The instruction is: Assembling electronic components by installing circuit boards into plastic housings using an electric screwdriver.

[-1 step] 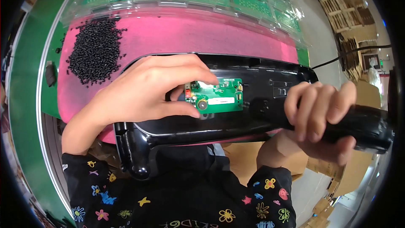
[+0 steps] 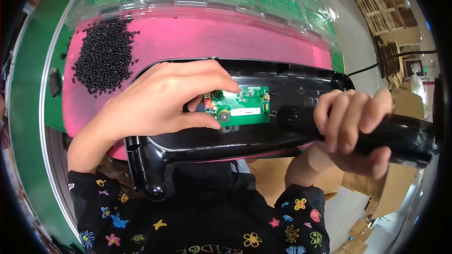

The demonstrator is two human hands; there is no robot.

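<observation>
Small black pieces [image 2: 103, 59] lie heaped on a pink mat [image 2: 188, 37]. The left hand [image 2: 172, 94] pinches the circuit board [image 2: 249, 103] on the black casing [image 2: 207, 144]; the right hand [image 2: 351, 124], fingers wrapped, grips a black tool [image 2: 406, 140] pointing at the board's right edge.

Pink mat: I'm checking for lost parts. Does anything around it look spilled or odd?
Yes, slightly: a few small black pieces lie on the green surface just beyond the left edge of the pink mat, apart from the loose black pile, like strays.
</observation>
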